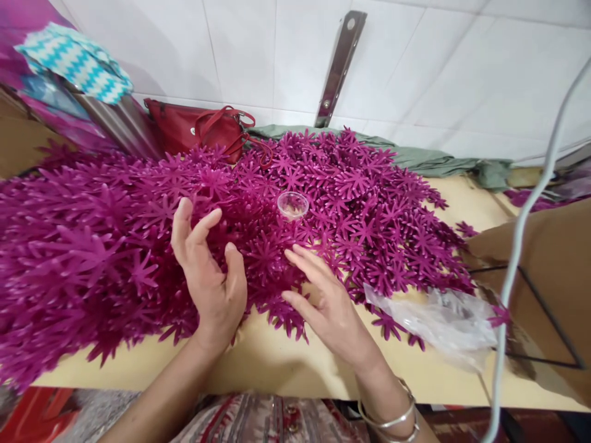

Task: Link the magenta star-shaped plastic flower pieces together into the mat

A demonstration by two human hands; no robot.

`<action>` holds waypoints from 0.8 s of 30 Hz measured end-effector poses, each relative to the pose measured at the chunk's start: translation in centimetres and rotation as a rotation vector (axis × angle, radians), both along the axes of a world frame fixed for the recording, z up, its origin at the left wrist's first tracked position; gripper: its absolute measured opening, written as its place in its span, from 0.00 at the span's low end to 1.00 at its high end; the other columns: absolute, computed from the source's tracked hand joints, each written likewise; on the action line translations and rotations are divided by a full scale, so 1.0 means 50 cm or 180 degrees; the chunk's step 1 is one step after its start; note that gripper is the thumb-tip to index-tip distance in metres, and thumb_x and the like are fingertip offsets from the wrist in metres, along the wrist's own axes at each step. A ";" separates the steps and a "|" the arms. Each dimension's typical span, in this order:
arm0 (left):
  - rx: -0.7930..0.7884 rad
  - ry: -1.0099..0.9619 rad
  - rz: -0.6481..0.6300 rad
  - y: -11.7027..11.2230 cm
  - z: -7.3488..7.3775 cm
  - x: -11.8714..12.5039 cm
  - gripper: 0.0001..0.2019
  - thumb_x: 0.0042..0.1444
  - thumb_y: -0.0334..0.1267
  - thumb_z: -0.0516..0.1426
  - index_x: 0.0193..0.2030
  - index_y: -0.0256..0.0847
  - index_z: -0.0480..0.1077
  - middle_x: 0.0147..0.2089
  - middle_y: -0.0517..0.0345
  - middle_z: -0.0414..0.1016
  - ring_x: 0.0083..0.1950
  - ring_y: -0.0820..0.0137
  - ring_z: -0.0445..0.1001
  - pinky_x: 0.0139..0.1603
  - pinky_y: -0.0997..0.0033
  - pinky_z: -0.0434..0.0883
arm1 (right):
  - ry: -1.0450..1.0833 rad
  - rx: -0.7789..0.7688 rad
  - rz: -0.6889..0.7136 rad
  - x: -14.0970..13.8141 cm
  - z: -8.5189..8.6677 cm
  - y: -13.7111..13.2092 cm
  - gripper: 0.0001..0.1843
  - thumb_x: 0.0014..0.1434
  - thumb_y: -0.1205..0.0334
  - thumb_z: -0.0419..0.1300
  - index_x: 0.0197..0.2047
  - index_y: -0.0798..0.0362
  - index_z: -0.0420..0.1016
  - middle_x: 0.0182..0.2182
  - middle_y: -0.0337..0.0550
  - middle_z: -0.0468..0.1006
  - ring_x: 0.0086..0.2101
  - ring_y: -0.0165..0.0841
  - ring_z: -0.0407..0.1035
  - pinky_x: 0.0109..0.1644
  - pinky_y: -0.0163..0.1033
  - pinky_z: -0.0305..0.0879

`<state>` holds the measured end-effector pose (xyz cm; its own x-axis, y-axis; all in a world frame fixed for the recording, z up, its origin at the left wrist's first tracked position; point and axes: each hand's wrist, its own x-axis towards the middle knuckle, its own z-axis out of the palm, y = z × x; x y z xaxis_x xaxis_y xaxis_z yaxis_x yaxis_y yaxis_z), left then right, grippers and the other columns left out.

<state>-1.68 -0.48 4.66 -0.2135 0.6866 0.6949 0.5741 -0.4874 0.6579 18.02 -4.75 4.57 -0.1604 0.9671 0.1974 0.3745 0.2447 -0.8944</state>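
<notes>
My left hand (210,271) is raised over the big heap of magenta flower-shaped pieces (92,252), palm up, its fingers apart and nothing in them. To its right, my right hand (325,301) hovers near the front of the pile with fingers stretched out, also holding nothing. Between and beyond the hands, a small round clear plastic cup (292,205) sits among the pieces; what it holds is too small to make out. A second mound of the same pieces (351,203) spreads to the right behind my right hand.
A crumpled clear plastic bag (438,326) lies right of my right hand, beside a cardboard box (540,277). A pale cable (517,234) hangs in front of the box. A red handbag (184,126) stands at the back against the tiled wall. The pale tabletop (281,363) shows in front.
</notes>
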 end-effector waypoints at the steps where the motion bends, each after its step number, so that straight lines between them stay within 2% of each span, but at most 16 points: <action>1: -0.0035 0.0005 0.0016 -0.003 0.002 0.002 0.25 0.66 0.25 0.54 0.68 0.46 0.63 0.80 0.50 0.46 0.82 0.58 0.44 0.80 0.49 0.51 | -0.0219 0.0162 -0.0060 0.004 0.003 -0.007 0.26 0.68 0.58 0.63 0.68 0.37 0.69 0.67 0.43 0.69 0.67 0.44 0.60 0.73 0.57 0.55; 4: -0.0027 -0.0012 -0.0105 -0.020 0.005 0.019 0.22 0.65 0.24 0.54 0.63 0.46 0.68 0.78 0.50 0.52 0.80 0.56 0.50 0.79 0.46 0.53 | -0.0748 0.0310 -0.0139 0.022 -0.013 -0.041 0.21 0.67 0.57 0.65 0.62 0.39 0.74 0.56 0.47 0.77 0.58 0.47 0.69 0.63 0.58 0.67; 7: -0.0044 0.0076 -0.0582 -0.044 0.000 0.039 0.19 0.64 0.22 0.54 0.58 0.44 0.71 0.73 0.49 0.61 0.75 0.57 0.62 0.76 0.47 0.62 | -0.1189 0.0165 0.0028 0.032 -0.053 -0.076 0.24 0.61 0.59 0.70 0.60 0.43 0.75 0.53 0.50 0.76 0.52 0.50 0.70 0.53 0.56 0.72; 9: -0.0131 0.0242 -0.1095 -0.059 -0.010 0.052 0.20 0.63 0.21 0.54 0.56 0.45 0.72 0.67 0.49 0.68 0.70 0.61 0.68 0.72 0.53 0.68 | -0.1295 0.0219 -0.0011 0.035 -0.079 -0.089 0.17 0.65 0.66 0.64 0.56 0.45 0.77 0.51 0.51 0.77 0.50 0.49 0.70 0.51 0.55 0.72; 11: -0.0221 0.0434 -0.1578 -0.071 -0.028 0.060 0.21 0.63 0.20 0.54 0.57 0.45 0.71 0.62 0.49 0.72 0.67 0.63 0.72 0.69 0.59 0.71 | -0.1184 0.0322 -0.0133 0.040 -0.095 -0.090 0.14 0.68 0.71 0.57 0.50 0.46 0.79 0.47 0.49 0.79 0.47 0.46 0.72 0.49 0.52 0.72; 13: -0.0333 0.0503 -0.1743 -0.076 -0.047 0.063 0.21 0.63 0.20 0.54 0.58 0.43 0.69 0.60 0.48 0.74 0.65 0.64 0.73 0.67 0.62 0.73 | -0.0953 0.0342 -0.0276 0.052 -0.100 -0.081 0.14 0.68 0.71 0.55 0.48 0.46 0.78 0.43 0.46 0.81 0.45 0.43 0.74 0.48 0.49 0.72; 16: -0.0540 0.0405 -0.1564 -0.074 -0.070 0.054 0.20 0.63 0.22 0.54 0.59 0.43 0.68 0.57 0.48 0.75 0.63 0.65 0.74 0.66 0.60 0.73 | -0.0703 0.0311 -0.0604 0.068 -0.087 -0.061 0.11 0.69 0.67 0.57 0.51 0.46 0.77 0.44 0.44 0.83 0.44 0.41 0.77 0.50 0.46 0.72; 19: -0.0681 0.0347 -0.1564 -0.072 -0.080 0.041 0.21 0.64 0.28 0.58 0.62 0.44 0.66 0.60 0.46 0.74 0.65 0.62 0.72 0.65 0.56 0.74 | -0.0605 0.0274 -0.0865 0.060 -0.057 -0.041 0.10 0.70 0.63 0.58 0.51 0.47 0.79 0.45 0.45 0.84 0.45 0.40 0.78 0.53 0.46 0.73; 22: -0.0543 0.0419 -0.1587 -0.068 -0.077 0.038 0.29 0.62 0.34 0.63 0.68 0.44 0.61 0.65 0.43 0.70 0.69 0.57 0.68 0.67 0.53 0.73 | -0.0368 0.0014 -0.0506 0.028 -0.016 -0.021 0.13 0.71 0.60 0.57 0.55 0.47 0.79 0.49 0.44 0.84 0.48 0.38 0.79 0.56 0.44 0.73; 24: -0.0431 0.0510 -0.1423 -0.058 -0.067 0.036 0.25 0.63 0.31 0.62 0.65 0.44 0.64 0.62 0.46 0.73 0.66 0.60 0.72 0.65 0.57 0.74 | -0.0054 -0.0132 -0.0032 0.012 0.009 -0.006 0.17 0.73 0.58 0.55 0.60 0.46 0.76 0.56 0.44 0.82 0.54 0.36 0.77 0.60 0.42 0.71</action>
